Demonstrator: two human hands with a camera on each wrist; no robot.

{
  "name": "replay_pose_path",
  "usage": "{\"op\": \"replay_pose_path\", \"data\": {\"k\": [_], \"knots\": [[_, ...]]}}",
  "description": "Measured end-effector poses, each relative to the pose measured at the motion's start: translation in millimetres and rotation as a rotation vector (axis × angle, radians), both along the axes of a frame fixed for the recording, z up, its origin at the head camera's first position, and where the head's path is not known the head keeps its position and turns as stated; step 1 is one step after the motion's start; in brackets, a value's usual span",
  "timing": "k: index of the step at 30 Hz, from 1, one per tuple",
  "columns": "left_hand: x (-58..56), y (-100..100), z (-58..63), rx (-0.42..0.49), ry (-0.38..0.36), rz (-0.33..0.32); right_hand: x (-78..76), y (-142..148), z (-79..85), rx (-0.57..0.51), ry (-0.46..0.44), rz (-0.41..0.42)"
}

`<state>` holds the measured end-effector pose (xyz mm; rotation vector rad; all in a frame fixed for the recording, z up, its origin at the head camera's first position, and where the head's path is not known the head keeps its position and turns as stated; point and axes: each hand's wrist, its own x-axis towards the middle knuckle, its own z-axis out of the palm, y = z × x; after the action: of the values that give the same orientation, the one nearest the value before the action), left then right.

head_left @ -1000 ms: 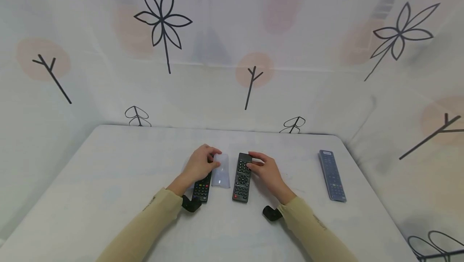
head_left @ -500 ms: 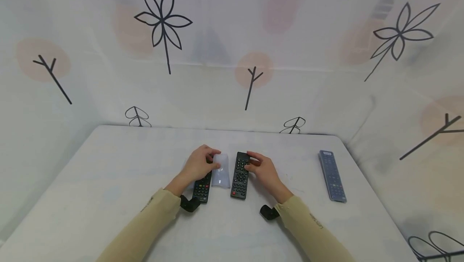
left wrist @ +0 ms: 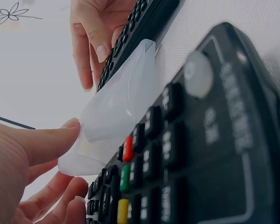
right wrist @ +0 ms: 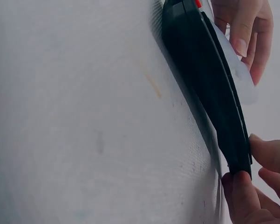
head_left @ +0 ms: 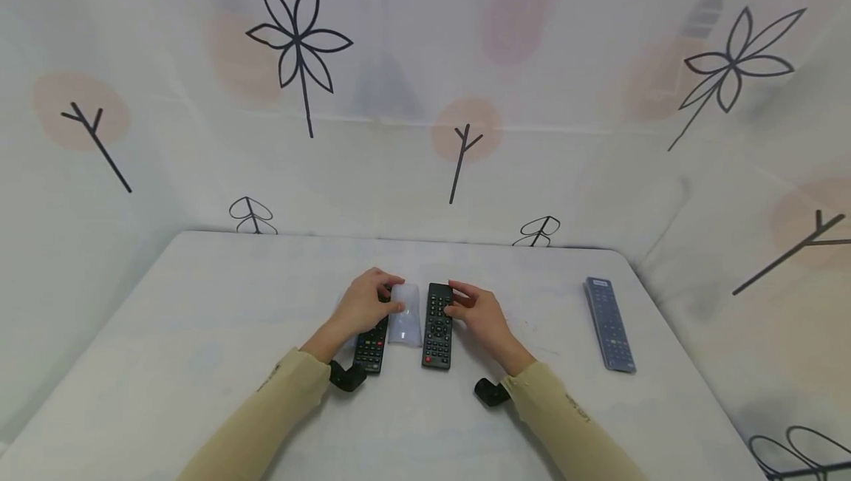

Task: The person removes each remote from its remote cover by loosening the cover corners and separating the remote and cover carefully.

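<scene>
My left hand (head_left: 361, 305) pinches the top edge of a flat, translucent plastic sleeve (head_left: 405, 324) between thumb and fingers. In the left wrist view, the sleeve (left wrist: 119, 105) bulges slightly open. A black remote control with coloured buttons (head_left: 369, 352) lies below that hand, which partly covers it. Just right of the sleeve is a second black remote control (head_left: 437, 333), whose far end my right hand (head_left: 485, 318) holds by thumb and fingers. In the right wrist view, this remote (right wrist: 200, 70) is seen edge-on, tilted, with a narrow shadow under it.
Over at the right of the white table (head_left: 266, 407) lies a third remote control (head_left: 609, 324), bluish and apparently in a clear sleeve. A patterned white cloth (head_left: 399, 171) rises behind the table and at both sides. Black wrist cameras stick out near both cuffs.
My right hand has shifted slightly left with its remote, which is now closer to the sleeve and stands straighter. The left hand and sleeve have barely moved.
</scene>
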<state>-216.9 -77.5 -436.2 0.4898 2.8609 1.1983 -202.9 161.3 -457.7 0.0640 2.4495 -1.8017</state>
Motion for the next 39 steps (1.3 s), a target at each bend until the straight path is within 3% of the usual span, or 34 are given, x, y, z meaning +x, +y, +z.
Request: {"op": "replay_pose_path", "data": {"k": [16, 28, 39], "knots": [[-1.6, 0, -4.7, -0.004, 0.002, 0.015, -0.1, -5, 2.1, -0.008, 0.003, -0.016], [-0.6, -2, -3.8, 0.007, 0.039, -0.004, 2.1, 6, 2.6, -0.031, 0.009, -0.031], [1.0, -1, -3.2, 0.005, 0.023, 0.011, 5.5, 22, 8.3, -0.075, 0.004, -0.062]]}}
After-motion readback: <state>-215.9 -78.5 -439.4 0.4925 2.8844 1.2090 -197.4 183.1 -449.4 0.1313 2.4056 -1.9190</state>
